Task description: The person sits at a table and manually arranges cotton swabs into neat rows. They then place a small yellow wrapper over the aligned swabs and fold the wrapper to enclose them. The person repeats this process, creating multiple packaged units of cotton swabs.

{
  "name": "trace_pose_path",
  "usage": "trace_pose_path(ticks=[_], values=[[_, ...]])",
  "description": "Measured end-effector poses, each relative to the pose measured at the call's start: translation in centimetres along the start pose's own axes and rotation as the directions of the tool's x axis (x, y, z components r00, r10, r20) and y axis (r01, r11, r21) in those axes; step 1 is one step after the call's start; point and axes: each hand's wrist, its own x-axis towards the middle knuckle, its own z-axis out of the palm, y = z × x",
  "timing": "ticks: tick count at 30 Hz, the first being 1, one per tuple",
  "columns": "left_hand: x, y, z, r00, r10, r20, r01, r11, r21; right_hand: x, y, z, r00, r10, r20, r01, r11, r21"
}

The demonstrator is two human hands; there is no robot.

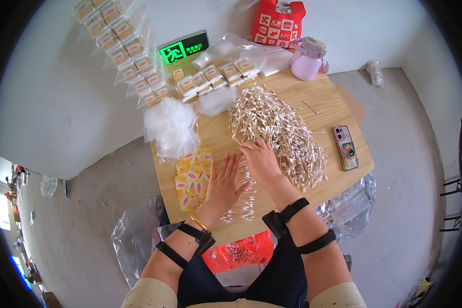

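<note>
My left hand [223, 182] lies flat, fingers stretched out, along the left side of a neat row of cotton swabs [239, 209] on the wooden table. Beyond that row's far end, my right hand [262, 160] has its fingers bent and pressed together. A cotton swab [235, 139] juts out at its fingertips; the rest of it is hidden. Right beside this hand rises a big loose pile of cotton swabs [277, 123]. Small yellow printed cards [191, 178] are spread out to the left of my left hand.
Clear plastic bags [172, 126] lie at the table's left edge. Packed swab bundles [210, 77] line the back, near a green exit sign [184, 48]. A lilac bottle [308, 60], a red bag [277, 23] and a phone [345, 148] stand or lie around the pile.
</note>
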Motion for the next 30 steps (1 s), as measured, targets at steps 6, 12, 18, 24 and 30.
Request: trace_pose_path(ticks=[6, 12, 18, 24, 30], values=[[-0.6, -1.2, -0.2, 0.996, 0.094, 0.000, -0.093, 0.986, -0.137, -0.7, 1.6, -2.4, 0.973, -0.153, 0.175, 0.128, 0.981, 0.145], [-0.4, -0.4, -0.7, 0.998, 0.060, 0.021, -0.058, 0.997, -0.058, -1.6, 2.4, -3.8, 0.982, -0.071, 0.178, 0.035, 0.979, 0.202], [0.3, -0.1, -1.0, 0.998, 0.048, 0.045, -0.046, 0.998, -0.038, -2.6, 2.8, -3.9, 0.997, -0.035, 0.063, 0.026, 0.991, 0.133], [0.0, -0.6, -1.9, 1.000, -0.025, -0.006, 0.025, 0.999, 0.047, -2.7, 1.4, -3.4, 0.999, 0.007, 0.038, -0.010, 0.997, 0.072], [3.6, -6.6, -3.1, 0.954, -0.246, -0.171, 0.261, 0.963, 0.069, -2.3, 0.4, -1.3, 1.000, -0.011, -0.014, 0.010, 0.998, -0.060]])
